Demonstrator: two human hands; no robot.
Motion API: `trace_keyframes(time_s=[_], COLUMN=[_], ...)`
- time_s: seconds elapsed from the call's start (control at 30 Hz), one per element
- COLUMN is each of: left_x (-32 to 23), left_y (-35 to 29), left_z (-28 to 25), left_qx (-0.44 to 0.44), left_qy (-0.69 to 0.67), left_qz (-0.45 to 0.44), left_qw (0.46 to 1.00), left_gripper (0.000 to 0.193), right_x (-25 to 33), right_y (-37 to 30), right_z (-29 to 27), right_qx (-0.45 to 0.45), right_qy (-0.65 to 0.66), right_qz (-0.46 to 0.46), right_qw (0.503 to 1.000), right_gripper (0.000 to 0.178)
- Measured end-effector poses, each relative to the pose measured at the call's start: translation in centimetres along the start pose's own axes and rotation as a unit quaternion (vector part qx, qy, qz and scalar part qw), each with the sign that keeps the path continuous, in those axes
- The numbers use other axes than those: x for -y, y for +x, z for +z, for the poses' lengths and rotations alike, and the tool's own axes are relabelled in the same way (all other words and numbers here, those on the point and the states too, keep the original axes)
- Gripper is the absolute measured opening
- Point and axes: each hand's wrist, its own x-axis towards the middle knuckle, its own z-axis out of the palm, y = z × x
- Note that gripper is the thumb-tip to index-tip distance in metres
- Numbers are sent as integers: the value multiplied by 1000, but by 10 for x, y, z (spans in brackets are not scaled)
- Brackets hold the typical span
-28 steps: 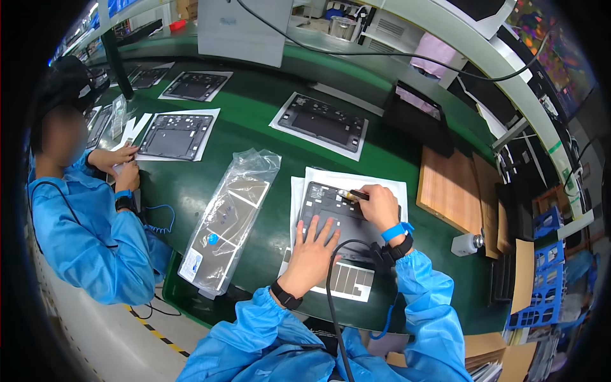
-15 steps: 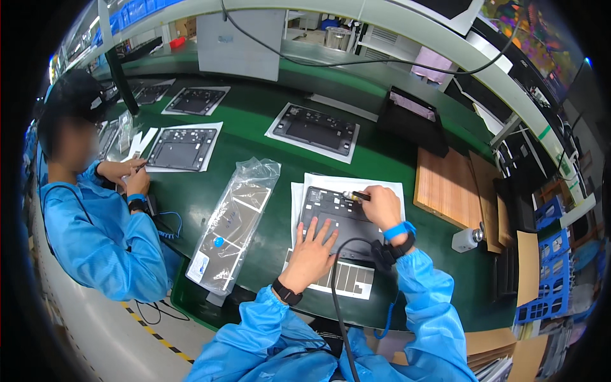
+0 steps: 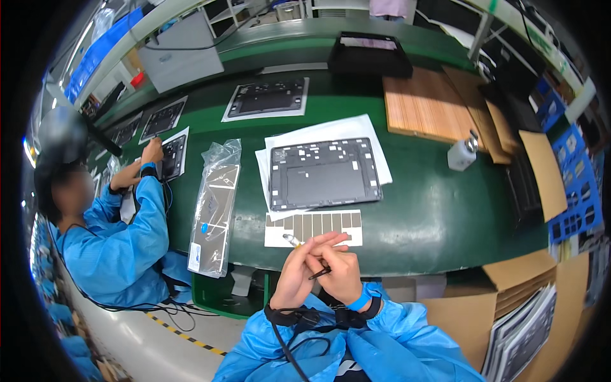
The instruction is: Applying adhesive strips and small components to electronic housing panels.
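My two hands meet just in front of the bench's near edge. My right hand is closed on a small brush with a black handle, a yellow band and a pale tip. My left hand is against it, palm turned inward and fingers stretched out to the right; part of the brush is hidden between them. Beyond lies a dark grey tablet housing dotted with white pads, resting on white sheets. A white card with grey-brown adhesive strips is between the housing and my hands.
A clear bag of grey-brown sheets lies to the left. Further back are another housing, a black tray and a wooden board. A pump bottle stands right. A co-worker works at far left.
Both hands have left the tablet housing and drawn back together near the bench's front edge, the brush still in my right hand. The view has shifted, so the whole housing now shows.
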Motion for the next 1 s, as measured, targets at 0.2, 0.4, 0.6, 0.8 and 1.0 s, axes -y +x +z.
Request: trace_keyframes(time_s=[0.2,0.4,0.6,0.8,1.0], left_x=[34,16,1,-3,11], left_y=[-24,-32,0,26,28], left_z=[-2,-15,-18,-13,-26], left_qx=[-140,-108,-7,111,94], left_qy=[134,574,685,807,795], left_qz=[181,265,236,232,192], left_qw=[964,767,689,532,567], left_gripper=[59,29,51,62,63], right_x=[-3,-54,-65,-77,-63], right_y=[-33,-43,-10,3,2], right_z=[-26,-91,-99,-86,-80], right_qx=[-13,-144,-95,-62,-96], right_qy=[7,207,340,297,275], right_qz=[-108,90,207,203,242], right_qw=[994,964,912,931,926], right_gripper=[9,23,22,17,21])
